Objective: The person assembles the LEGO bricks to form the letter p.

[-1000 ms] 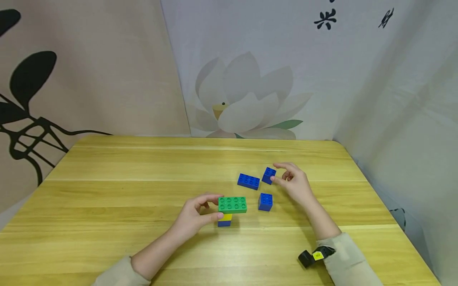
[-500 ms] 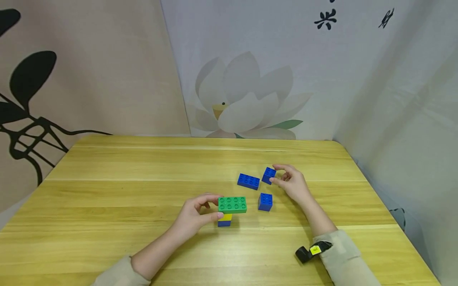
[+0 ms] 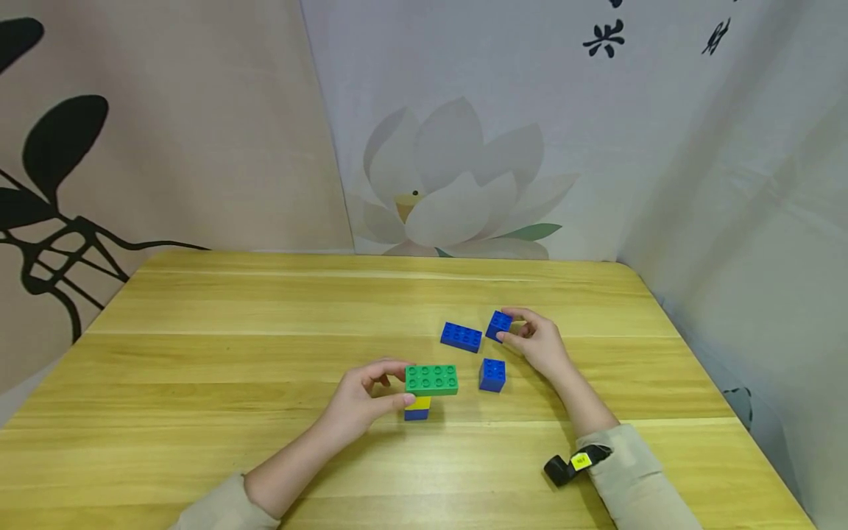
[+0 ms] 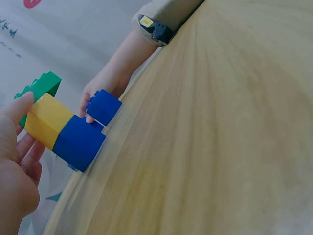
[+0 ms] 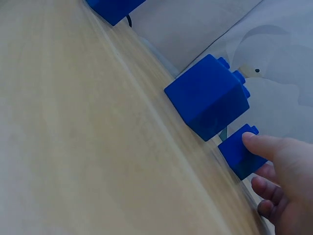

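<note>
In the head view my left hand [image 3: 361, 397] grips the left end of a green eight-stud toy building brick [image 3: 430, 380], thumb in front and fingers behind. The green brick tops a stack, over a yellow brick [image 4: 49, 120] and a blue brick [image 4: 79, 143]; its right end juts past them. To the right, my right hand [image 3: 542, 346] pinches a small blue brick [image 3: 498, 326] between thumb and fingers. The right wrist view has the thumb pressed against this small blue brick [image 5: 239, 154], which sits at the tabletop.
A longer blue brick [image 3: 461, 337] lies just left of the pinched one. Nearer the person, another small blue brick [image 3: 492, 375] stands between the stack and my right forearm. A printed cloth [image 3: 477, 184] hangs behind the wooden table [image 3: 265, 309].
My right hand has shifted slightly left and nearer, its fingers closing in on the small blue brick. The left hand and the stack stay where they were.
</note>
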Tool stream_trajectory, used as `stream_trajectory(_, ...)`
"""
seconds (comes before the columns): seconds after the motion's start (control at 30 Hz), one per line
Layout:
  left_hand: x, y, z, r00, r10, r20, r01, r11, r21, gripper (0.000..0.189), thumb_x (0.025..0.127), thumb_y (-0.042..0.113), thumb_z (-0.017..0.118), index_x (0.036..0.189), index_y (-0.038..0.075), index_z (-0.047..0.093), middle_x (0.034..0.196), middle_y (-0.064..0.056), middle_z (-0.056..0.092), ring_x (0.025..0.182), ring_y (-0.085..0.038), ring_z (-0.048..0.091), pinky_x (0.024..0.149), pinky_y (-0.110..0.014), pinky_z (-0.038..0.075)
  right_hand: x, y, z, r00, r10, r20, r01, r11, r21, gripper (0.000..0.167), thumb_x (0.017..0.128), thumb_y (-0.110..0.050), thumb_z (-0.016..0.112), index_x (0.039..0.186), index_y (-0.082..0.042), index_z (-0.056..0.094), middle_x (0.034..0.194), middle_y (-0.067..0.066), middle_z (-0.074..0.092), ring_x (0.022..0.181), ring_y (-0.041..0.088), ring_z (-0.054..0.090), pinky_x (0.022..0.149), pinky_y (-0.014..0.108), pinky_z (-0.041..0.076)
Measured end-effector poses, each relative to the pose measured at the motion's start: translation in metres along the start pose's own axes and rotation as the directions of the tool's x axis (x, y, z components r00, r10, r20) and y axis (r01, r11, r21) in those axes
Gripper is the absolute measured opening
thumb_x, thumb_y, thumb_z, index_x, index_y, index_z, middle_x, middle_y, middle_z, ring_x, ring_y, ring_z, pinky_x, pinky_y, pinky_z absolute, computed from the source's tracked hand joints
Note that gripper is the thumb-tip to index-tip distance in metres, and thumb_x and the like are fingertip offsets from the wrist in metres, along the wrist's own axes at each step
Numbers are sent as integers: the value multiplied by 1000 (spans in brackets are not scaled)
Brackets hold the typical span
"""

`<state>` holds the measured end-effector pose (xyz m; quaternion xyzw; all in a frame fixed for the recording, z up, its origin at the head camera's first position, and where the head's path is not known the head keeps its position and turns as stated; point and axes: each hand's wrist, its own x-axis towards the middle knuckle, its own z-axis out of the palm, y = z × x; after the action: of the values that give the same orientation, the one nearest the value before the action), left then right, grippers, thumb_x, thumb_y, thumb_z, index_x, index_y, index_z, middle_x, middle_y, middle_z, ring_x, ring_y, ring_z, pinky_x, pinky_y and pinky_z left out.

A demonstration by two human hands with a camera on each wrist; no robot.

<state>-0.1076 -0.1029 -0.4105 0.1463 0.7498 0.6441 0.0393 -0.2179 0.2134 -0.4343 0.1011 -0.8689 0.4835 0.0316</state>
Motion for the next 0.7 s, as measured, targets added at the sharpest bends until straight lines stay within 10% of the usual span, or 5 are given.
stream_trajectory(0.7,0,-1,-1,1000,2,5,-2,1000,19,34,79,16,79,111,14,70,99,1,67,98,-24,54,86,-45,38,-5,-8,-2,1000,-4,7,4,1000,8,42,86,-16,74,125,-11,62,112,9,58,71,24,52,51,26,42)
